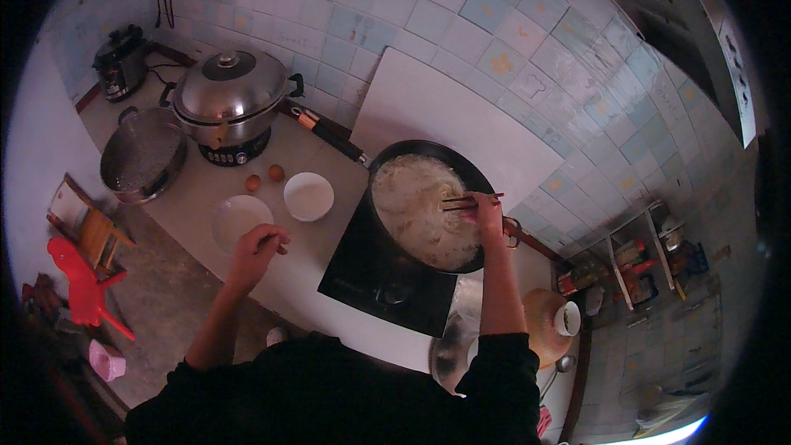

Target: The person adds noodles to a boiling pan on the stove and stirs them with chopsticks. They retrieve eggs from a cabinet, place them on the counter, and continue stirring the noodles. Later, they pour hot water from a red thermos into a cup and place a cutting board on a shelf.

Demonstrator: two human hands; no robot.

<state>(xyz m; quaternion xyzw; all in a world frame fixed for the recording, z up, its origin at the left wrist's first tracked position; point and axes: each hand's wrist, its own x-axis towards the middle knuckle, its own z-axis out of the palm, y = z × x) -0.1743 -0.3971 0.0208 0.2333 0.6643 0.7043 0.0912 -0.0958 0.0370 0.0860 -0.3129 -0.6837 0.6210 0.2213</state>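
My right hand (485, 216) grips a pair of dark chopsticks (458, 203) over a large black frying pan (432, 269). The chopsticks' tips reach into bubbling, pale, cloudy liquid (414, 210) that fills the pan; what lies beneath its surface is hidden. Under the pan is a black induction cooktop (383, 296). My left hand (258, 252) hovers at the near edge of a pale, translucent-looking bowl (238, 213), fingers loosely bent and nothing visible in them. Beyond it stand a white bowl (309, 196) and two brown eggs, one egg (253, 183) left of the other egg (276, 173).
A lidded steel pot (228, 96) and a steel steamer tray (145, 154) occupy the counter's left end, with an electric cooker (120, 65) behind. A white board (457, 105) leans against the tiled wall. On the right are a steel basin (445, 358) and a ladle (563, 366).
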